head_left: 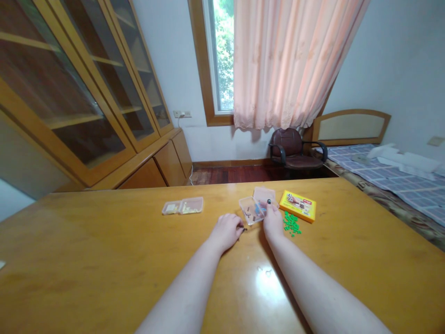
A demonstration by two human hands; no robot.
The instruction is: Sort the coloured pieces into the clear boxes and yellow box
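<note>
My right hand [273, 221] grips the side of a small clear plastic box [251, 210], which is tilted and has a few brown pieces inside. Some blue shows through its right part. A shiny black spot sits at the right thumb's tip; I cannot tell what it is. Behind the box lies its pinkish see-through lid [264, 193]. Just left of the box, my left hand [226, 232] rests low over the table, its fingers pinched at a small dark brown piece [245, 229].
Right of my right hand lie a heap of small green pieces [291, 223] and a yellow printed box [298, 205]. An opened clear box [191, 205] with pale yellow pieces stands at the left on the wooden table [121, 260]. Beyond are an office chair [291, 146] and a bed [375, 167].
</note>
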